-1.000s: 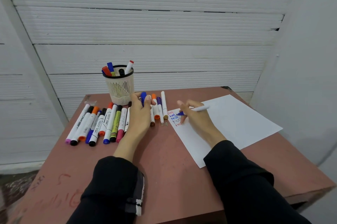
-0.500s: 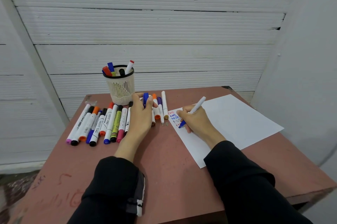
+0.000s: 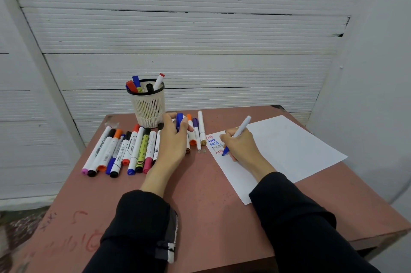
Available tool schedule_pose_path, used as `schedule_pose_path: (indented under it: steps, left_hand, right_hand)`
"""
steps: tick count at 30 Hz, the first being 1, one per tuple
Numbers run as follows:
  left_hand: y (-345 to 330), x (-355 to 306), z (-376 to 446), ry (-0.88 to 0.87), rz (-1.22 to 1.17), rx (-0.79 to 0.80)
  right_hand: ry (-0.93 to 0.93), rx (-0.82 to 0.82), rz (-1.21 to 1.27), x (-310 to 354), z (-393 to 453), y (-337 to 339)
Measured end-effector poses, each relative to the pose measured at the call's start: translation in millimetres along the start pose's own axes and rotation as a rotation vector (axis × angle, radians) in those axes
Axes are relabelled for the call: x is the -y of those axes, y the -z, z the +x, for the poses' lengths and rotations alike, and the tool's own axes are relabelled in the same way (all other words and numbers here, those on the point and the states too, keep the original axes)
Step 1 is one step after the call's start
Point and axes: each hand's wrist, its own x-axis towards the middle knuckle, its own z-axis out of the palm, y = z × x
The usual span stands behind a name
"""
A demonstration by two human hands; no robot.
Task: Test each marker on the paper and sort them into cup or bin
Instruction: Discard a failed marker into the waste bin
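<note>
Reddish table [image 3: 200, 206] against white ribbed wall [image 3: 178, 34], left hand [image 3: 172, 141] gripping blue cap [image 3: 179, 120], right hand [image 3: 241, 147] pinching marker [image 3: 241, 128] on paper [image 3: 289, 150]

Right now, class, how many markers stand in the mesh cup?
5 show above the cup rim: red at left, blue behind it, yellow-green, black mid-cup, white with red tip at right. Others may be hidden inside.
</note>
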Motion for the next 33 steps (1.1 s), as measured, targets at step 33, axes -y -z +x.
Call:
schedule_pose_path:
  steps: [33]
  left_hand:
    - [2, 0, -2, -0.104, 0.092, 0.041]
  right_hand:
    - [-0.030, -0.183, 0.290, 14, 1, 14]
